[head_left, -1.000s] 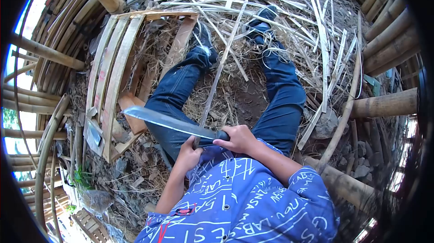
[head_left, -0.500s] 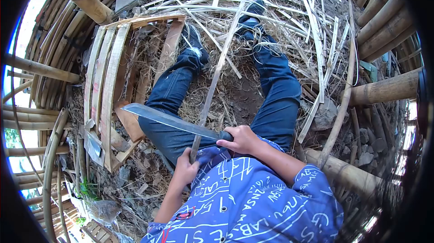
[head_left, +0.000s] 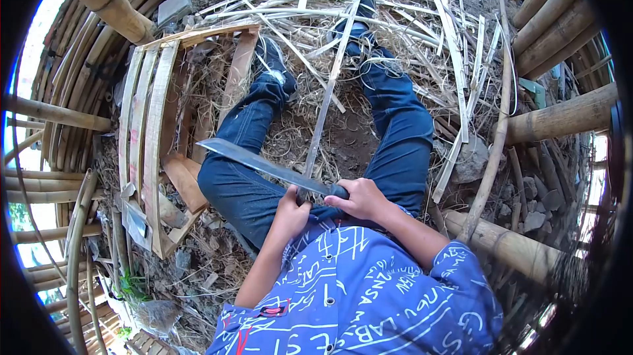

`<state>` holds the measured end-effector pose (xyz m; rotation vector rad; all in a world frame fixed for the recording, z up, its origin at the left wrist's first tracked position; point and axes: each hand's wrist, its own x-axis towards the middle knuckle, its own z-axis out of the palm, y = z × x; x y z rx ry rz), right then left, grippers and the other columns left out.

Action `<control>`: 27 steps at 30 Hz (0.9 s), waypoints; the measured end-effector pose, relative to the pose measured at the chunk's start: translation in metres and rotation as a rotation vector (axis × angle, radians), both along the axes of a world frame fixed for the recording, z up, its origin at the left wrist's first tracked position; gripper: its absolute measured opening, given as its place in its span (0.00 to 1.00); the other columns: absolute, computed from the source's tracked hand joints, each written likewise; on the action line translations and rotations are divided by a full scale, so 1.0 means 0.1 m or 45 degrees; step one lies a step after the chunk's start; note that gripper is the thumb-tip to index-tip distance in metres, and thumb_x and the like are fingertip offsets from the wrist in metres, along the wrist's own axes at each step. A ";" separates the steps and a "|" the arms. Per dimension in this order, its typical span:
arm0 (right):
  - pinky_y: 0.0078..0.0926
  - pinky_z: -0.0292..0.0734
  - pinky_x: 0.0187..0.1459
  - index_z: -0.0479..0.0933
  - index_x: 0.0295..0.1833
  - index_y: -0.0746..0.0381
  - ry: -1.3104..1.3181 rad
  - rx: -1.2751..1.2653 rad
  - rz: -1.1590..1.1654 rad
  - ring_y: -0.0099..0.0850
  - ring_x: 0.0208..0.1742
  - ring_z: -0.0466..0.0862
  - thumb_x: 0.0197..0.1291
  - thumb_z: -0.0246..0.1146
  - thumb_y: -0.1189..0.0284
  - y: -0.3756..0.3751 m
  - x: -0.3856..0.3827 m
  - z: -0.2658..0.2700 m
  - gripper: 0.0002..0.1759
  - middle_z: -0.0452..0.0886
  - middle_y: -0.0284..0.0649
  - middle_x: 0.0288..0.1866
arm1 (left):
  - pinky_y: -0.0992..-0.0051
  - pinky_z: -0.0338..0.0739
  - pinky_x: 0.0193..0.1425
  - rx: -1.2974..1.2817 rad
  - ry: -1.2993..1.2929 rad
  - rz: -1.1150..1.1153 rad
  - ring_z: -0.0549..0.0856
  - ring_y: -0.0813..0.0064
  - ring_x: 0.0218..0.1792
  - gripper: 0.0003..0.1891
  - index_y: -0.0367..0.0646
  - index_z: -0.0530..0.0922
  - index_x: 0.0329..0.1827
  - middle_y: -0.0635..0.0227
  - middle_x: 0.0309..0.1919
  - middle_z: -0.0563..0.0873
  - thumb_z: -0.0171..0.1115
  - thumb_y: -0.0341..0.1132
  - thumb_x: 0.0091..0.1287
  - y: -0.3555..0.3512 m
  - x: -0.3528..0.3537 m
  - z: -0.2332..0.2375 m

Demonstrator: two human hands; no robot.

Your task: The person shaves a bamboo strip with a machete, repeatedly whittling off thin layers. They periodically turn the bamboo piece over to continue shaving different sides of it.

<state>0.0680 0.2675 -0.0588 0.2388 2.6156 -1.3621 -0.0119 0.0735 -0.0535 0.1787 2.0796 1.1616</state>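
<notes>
A machete (head_left: 264, 166) with a dark handle is gripped in my right hand (head_left: 359, 198), its long blade pointing left across my thigh. Under the blade runs a long, narrow bamboo strip (head_left: 328, 88), stretching away between my legs toward my far foot. My left hand (head_left: 291, 212) is closed around the near end of this strip, close to the blade's lower edge and just left of my right hand. The blade crosses over the strip near my left thumb and hides a short part of it.
A wooden slatted crate (head_left: 153, 124) lies to the left of my leg. Cut bamboo strips (head_left: 455, 45) and curly shavings cover the ground ahead. Thick bamboo poles (head_left: 564, 114) stick in from the right, near a grey stone (head_left: 471, 159). Stacked bamboo lines the left side.
My left hand has moved up and right with the strip's near end, closer to my right hand. The machete has shifted slightly right, and the whole view has moved a little.
</notes>
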 end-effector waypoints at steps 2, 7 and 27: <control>0.43 0.77 0.31 0.80 0.31 0.62 -0.048 0.033 0.013 0.50 0.28 0.84 0.59 0.63 0.44 -0.01 -0.01 -0.03 0.29 0.81 0.50 0.22 | 0.68 0.77 0.46 -0.013 0.135 0.013 0.84 0.66 0.37 0.17 0.33 0.75 0.52 0.51 0.36 0.85 0.59 0.27 0.59 -0.06 0.01 -0.13; 0.45 0.78 0.30 0.77 0.30 0.60 0.122 0.381 0.074 0.50 0.28 0.84 0.57 0.61 0.38 0.10 -0.12 -0.08 0.32 0.82 0.49 0.24 | 0.61 0.77 0.36 -0.214 0.188 -0.046 0.83 0.54 0.25 0.19 0.30 0.73 0.50 0.49 0.23 0.81 0.61 0.30 0.56 -0.08 -0.03 -0.02; 0.49 0.81 0.39 0.80 0.34 0.62 0.033 0.704 -0.255 0.51 0.35 0.87 0.59 0.53 0.31 1.25 -1.01 -0.42 0.40 0.85 0.52 0.29 | 0.63 0.71 0.30 -0.166 0.117 -0.072 0.78 0.62 0.22 0.12 0.33 0.69 0.41 0.51 0.20 0.76 0.57 0.29 0.57 -0.20 0.05 0.37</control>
